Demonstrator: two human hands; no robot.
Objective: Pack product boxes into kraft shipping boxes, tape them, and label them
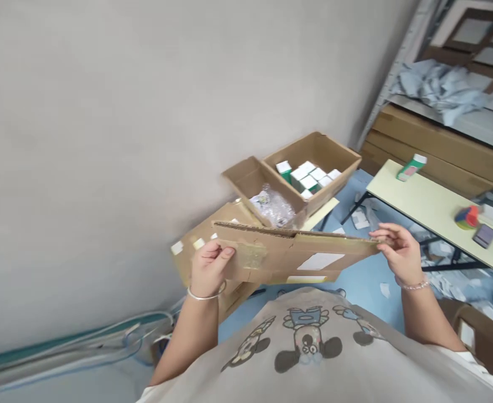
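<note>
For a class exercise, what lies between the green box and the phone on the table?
A multicoloured item, beside the phone; from there to the green box, the table is bare, in the head view.

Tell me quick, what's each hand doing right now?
Left hand: closed on one end of the flattened cardboard.
Right hand: closed on the other end, fingers pinching its edge.

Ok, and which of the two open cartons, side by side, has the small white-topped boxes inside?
The right-hand carton, the bigger-looking one; the left-hand carton contains crumpled clear plastic instead.
</note>
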